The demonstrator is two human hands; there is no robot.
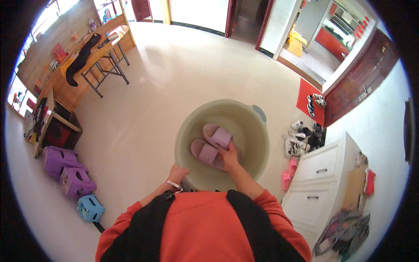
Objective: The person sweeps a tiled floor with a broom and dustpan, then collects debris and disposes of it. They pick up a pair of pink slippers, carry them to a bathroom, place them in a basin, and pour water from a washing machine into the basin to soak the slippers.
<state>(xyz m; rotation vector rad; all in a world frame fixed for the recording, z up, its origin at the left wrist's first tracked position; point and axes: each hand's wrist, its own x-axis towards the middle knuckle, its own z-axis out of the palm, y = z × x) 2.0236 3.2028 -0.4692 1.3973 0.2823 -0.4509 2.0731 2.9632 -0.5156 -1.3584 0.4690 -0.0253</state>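
A large pale green plastic basin (pixel 252 140) is in front of me, close against my body. My left hand (pixel 177 173) grips its near left rim, with the thumb over the edge. Inside the basin, my right hand (pixel 230 157) holds a pair of pink slide slippers by their inner sides. The right slipper (pixel 221 137) and the left slipper (pixel 208 153) lie side by side with their heels pointing up and left. My fingers hide part of both slippers, and whether the soles touch the basin's bottom I cannot tell.
Shoes (pixel 298 139) are piled at the right beside a white cabinet (pixel 320 170), with coral slippers (pixel 289 175) before it. A red mat (pixel 304 95) bears more shoes. Purple stools (pixel 77 183) and a blue stool (pixel 90 208) line the left wall; a wooden table (pixel 101 49) stands far left.
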